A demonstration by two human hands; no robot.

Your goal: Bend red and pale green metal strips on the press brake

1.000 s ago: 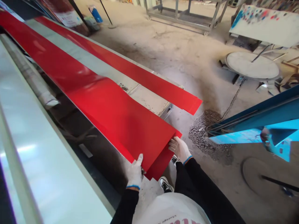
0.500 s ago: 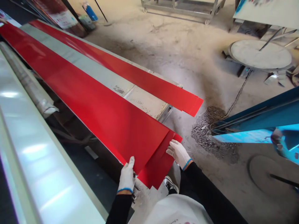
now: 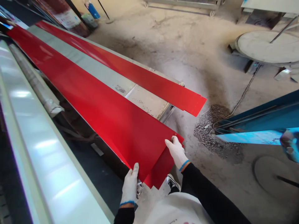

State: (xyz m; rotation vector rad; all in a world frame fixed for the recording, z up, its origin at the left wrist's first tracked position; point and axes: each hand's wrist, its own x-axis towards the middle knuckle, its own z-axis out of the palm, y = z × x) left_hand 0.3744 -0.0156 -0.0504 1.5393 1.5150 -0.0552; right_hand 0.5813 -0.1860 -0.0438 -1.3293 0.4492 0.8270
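A long, wide red sheet (image 3: 102, 115), glossy and thin like sheet metal, stretches from the upper left to just in front of me. Under its near end lie other red sheets (image 3: 161, 171), their corners stepped out beyond it. My left hand (image 3: 130, 186), in a white glove, grips the near left corner with the thumb on top; its other fingers are hidden underneath. On the right edge, my gloved right hand (image 3: 177, 152) is closed with its thumb over the top sheet. Another person's hand (image 3: 9, 22) is by the far end, partly cut off.
Narrower red strips (image 3: 144, 82) lie alongside on a pale table (image 3: 149, 101), overhanging its near end. A shiny pale metal machine bed (image 3: 51, 146) runs along my left. Blue machinery (image 3: 252, 124), a gravel pile (image 3: 212, 124) and a round plate (image 3: 268, 46) are to the right.
The top red sheet has slid toward me, covering more of the sheets beneath. My left hand moved back with its corner, and my right hand shifted its hold to the top sheet's edge.
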